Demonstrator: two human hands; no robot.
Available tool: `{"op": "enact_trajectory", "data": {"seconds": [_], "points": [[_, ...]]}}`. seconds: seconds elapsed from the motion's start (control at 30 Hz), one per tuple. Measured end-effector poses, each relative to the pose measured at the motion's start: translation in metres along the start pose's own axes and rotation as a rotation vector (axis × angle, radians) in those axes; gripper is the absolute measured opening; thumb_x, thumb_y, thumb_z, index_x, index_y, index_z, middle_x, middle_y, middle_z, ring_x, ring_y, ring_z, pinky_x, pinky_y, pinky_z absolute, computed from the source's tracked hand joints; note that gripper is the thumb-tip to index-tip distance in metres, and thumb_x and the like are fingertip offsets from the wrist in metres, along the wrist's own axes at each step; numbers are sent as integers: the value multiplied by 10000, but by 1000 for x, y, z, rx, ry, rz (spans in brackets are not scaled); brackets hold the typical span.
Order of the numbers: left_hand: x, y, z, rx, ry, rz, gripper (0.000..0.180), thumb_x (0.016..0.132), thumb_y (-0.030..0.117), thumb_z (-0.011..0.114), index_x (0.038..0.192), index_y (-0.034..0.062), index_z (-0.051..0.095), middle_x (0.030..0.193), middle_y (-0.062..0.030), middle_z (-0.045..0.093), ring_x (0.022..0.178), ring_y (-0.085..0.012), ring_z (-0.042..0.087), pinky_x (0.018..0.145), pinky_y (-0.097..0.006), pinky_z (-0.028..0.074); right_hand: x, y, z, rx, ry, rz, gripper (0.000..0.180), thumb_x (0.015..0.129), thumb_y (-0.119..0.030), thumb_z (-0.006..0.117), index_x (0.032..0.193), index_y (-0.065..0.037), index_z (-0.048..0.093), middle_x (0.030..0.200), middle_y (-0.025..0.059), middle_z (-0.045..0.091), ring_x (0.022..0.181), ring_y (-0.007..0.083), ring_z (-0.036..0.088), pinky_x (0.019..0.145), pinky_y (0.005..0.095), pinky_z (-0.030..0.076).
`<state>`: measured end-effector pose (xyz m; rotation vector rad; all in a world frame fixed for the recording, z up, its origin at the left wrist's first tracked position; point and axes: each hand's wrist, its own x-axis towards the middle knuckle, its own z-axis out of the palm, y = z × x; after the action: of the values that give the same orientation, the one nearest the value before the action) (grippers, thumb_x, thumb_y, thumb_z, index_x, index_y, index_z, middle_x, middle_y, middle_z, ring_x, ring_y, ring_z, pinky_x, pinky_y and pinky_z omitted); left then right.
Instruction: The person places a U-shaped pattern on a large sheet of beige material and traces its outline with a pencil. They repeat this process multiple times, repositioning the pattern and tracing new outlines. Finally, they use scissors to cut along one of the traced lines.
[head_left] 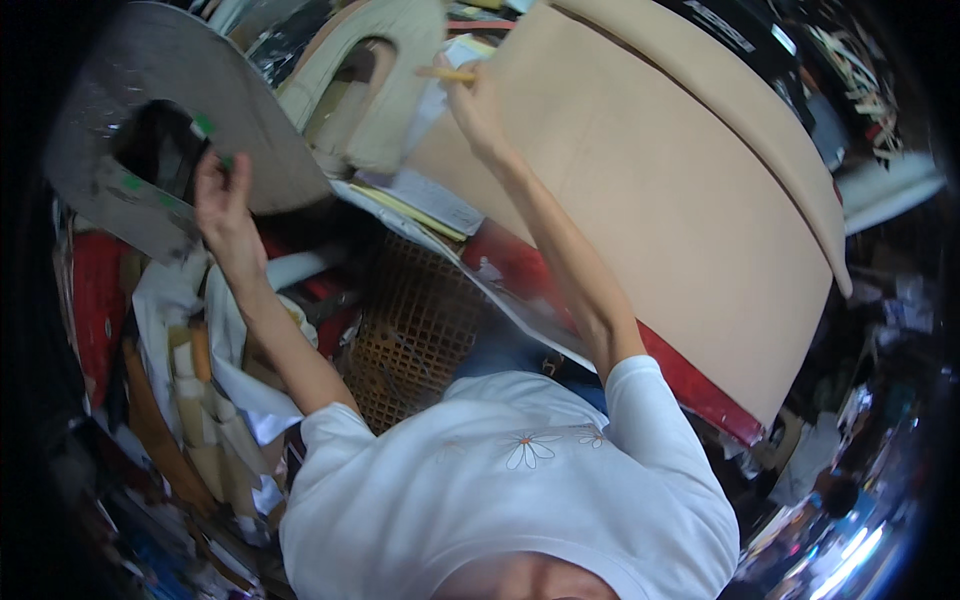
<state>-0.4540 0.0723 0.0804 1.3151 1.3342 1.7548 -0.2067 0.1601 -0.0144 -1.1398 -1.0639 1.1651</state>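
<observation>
cutout panel point(110, 120) left, large sheet point(650, 220) right, mesh basket point(415, 330) between, below

Orange plastic crate point(415, 330) with grid walls near centre. Red sheet point(690, 385) edging out at four o'clock. Papers point(425, 200) stacked at twelve. Rolled tan offcuts point(200, 420) heaped at eight. Wood scraps point(850, 60) at two.

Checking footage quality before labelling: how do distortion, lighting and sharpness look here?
Head view: strong fisheye bending, with the tan sheet's edges curved and black corners; glare at lower right; clutter near the rim soft; left hand on the grey cutout and right hand with the pencil fairly sharp.
</observation>
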Motion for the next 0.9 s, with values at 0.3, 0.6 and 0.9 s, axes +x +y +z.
{"op": "enact_trajectory", "data": {"seconds": [0.3, 0.6, 0.9], "points": [[-164, -5, 205, 90, -980, 21, 290, 898, 130, 646, 1151, -10, 622, 1012, -88, 625, 927, -160, 594, 836, -278, 467, -183, -37, -196, -5, 409, 94, 395, 956, -301, 592, 1268, -87, 477, 1143, 46, 577, 1039, 125, 537, 909, 288, 431], [22, -150, 330, 320, -445, -172, 716, 804, 556, 668, 1188, -44, 602, 1153, -164, 620, 1099, -219, 581, 930, -339, 449, -395, -52, -528, -775, 1038, -181, 411, 990, -256, 536, 1289, 25, 508, 1142, 93, 599, 1072, 176, 558, 963, 317, 429], [147, -260, 412, 427, -587, -434, 1137, 621, 855, 581, 1177, -137, 575, 1088, -219, 608, 990, -314, 585, 947, -412, 428, -408, -38, -547, -1189, 1339, 165, 504, 950, -345, 595, 1233, 71, 568, 1192, 230, 609, 1094, 299, 564, 973, 370, 407]]}}
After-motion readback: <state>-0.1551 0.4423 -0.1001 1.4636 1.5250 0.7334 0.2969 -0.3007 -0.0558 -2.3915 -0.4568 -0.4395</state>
